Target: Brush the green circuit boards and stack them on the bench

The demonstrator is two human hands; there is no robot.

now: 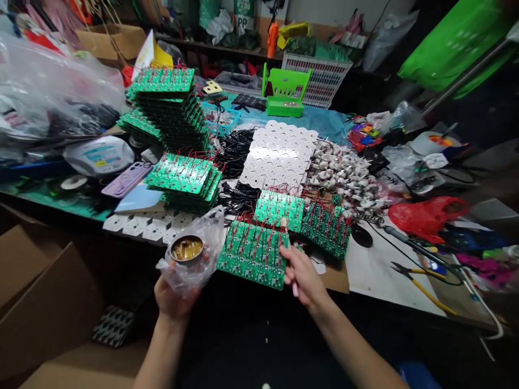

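Observation:
My left hand (pixel 178 297) is wrapped round a small round tin (pixel 187 250) in a crumpled clear plastic bag (pixel 213 237). The tin is uncovered and holds a yellow-brown, shiny substance. My right hand (pixel 304 275) is closed on a thin stick (pixel 294 290) with a pink lower end and a pale rounded tip, which lies over the green circuit board panel (pixel 251 254). That panel juts over the table's front edge and carries rows of red wires. My fingers are at its right edge; whether they grip it I cannot tell. Behind it lies another wired panel (pixel 279 209).
Stacked green panels (pixel 182 175) stand at left, with a taller stack (pixel 168 108) behind. White perforated sheets (pixel 278 154) lie mid-table beside a heap of small white parts (pixel 344 173). At right are a soldering iron (pixel 399 235) and yellow-handled pliers (pixel 425 292). Cardboard boxes (pixel 48 302) stand lower left.

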